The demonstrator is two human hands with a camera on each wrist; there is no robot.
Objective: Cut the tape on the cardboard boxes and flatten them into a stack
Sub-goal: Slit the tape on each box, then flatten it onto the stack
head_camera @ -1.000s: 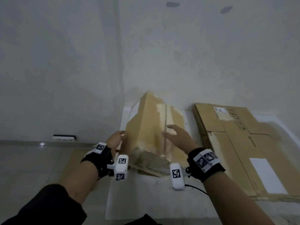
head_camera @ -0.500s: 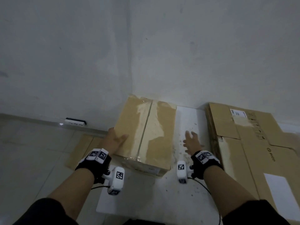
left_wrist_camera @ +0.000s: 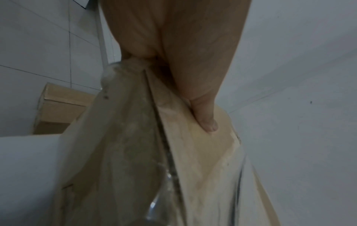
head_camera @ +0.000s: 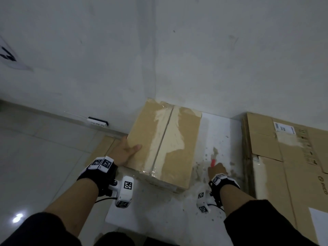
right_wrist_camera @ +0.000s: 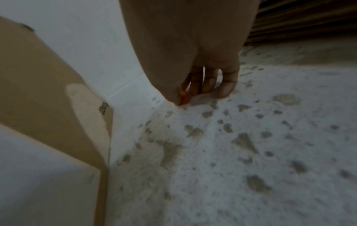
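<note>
Right hand (head_camera: 216,169) has dropped onto red cutter (head_camera: 212,162); left hand (head_camera: 126,152) grips box (head_camera: 165,144).
Fingers curl round cutter; blade could slip if box shifts.

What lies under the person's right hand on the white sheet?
A red-handled tool lies under the right hand, whose fingers curl onto it on the stained white sheet. Only a red tip shows; the rest, blade included, is covered by the hand.
</note>
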